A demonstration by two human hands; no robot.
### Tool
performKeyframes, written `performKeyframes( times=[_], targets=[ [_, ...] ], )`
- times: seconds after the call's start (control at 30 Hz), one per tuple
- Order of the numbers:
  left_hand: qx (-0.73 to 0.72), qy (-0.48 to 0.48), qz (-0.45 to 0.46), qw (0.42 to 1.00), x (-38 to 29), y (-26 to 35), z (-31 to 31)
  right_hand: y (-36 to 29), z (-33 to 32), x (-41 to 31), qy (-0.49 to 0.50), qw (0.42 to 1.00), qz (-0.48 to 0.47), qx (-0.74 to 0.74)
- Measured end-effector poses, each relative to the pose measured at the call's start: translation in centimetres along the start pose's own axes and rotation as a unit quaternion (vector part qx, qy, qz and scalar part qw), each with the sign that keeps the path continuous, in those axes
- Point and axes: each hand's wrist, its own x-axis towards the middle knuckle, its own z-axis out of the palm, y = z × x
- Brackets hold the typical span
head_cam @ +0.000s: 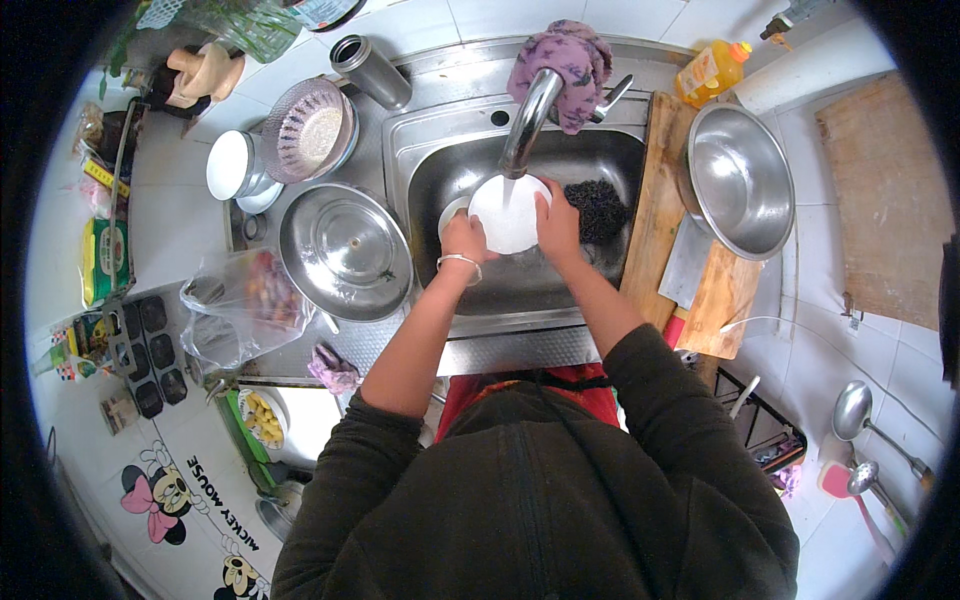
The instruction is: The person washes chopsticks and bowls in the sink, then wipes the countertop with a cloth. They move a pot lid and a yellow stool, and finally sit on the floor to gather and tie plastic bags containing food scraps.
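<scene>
Both of my hands hold a white bowl point(510, 215) over the stainless steel sink point(517, 296), right under the mouth of the chrome faucet point(534, 120). My left hand point(465, 236) grips the bowl's left rim, a bracelet on its wrist. On the opposite rim, my right hand point(559, 221) has its thumb on top and its fingers curled behind. A second pale dish point(451, 212) shows partly behind my left hand in the sink. To the right of my right hand, a dark mesh drain piece or scouring pad point(598, 211) rests on the sink bottom.
Left of the sink lie a large metal lid point(346, 251), a patterned basket point(311, 135), white bowls point(229, 165) and a steel flask point(373, 71). On the right, a steel basin point(739, 180) stands by a cutting board point(652, 217) and a cleaver point(685, 259). A cloth point(562, 67) wraps the faucet.
</scene>
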Motion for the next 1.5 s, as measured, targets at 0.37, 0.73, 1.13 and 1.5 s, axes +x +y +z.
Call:
performKeyframes(
  times=[0.37, 0.73, 1.13, 1.5],
  targets=[
    [-0.424, -0.065, -0.091, 0.899, -0.5, -2.0, 0.0, -0.2, 3.0, -4.5, -0.184, 0.765, 0.36, 0.501],
    [-0.503, -0.052, -0.163, 0.847, -2.3, -0.9, 1.5, -0.2, 1.6, -1.8, -0.105, 0.975, 0.193, -0.034],
    [-0.339, 0.028, -0.03, 0.94, -2.2, -1.1, 0.8, -0.3, 0.8, -1.7, -0.208, 0.957, 0.179, 0.091],
    [-0.412, -0.121, -0.151, 0.891, -1.9, 1.1, -2.8, -2.1, -2.1, 1.1, -0.188, 0.964, -0.019, -0.189]
  ],
)
